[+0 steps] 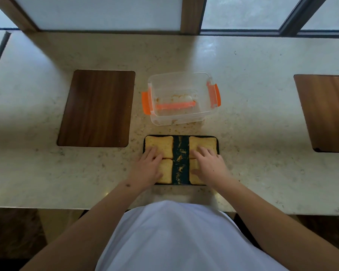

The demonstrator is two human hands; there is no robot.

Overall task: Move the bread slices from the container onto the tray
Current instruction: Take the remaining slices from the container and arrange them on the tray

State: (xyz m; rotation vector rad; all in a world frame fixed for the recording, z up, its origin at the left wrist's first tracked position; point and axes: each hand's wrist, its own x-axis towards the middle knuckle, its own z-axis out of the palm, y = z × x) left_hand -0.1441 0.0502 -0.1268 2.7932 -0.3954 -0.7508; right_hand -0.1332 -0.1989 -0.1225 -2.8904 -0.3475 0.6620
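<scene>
A dark tray [181, 153] lies near the counter's front edge with several bread slices on it in two columns. The far left slice [160, 143] and far right slice [202, 143] show well; the near left slice [166, 172] and near right slice [194, 178] are largely covered. My left hand [148, 166] rests flat, fingers spread, on the left slices. My right hand [210, 163] rests flat on the right slices. Behind the tray stands a clear plastic container [181, 79] with orange clips; only crumbs are visible inside.
A dark wooden inlay [97, 108] sits in the pale stone counter [252, 124] to the left, another wooden inlay [329, 112] at the far right. Crumbs lie around the container. Window frames run along the back. The counter's front edge is close to my body.
</scene>
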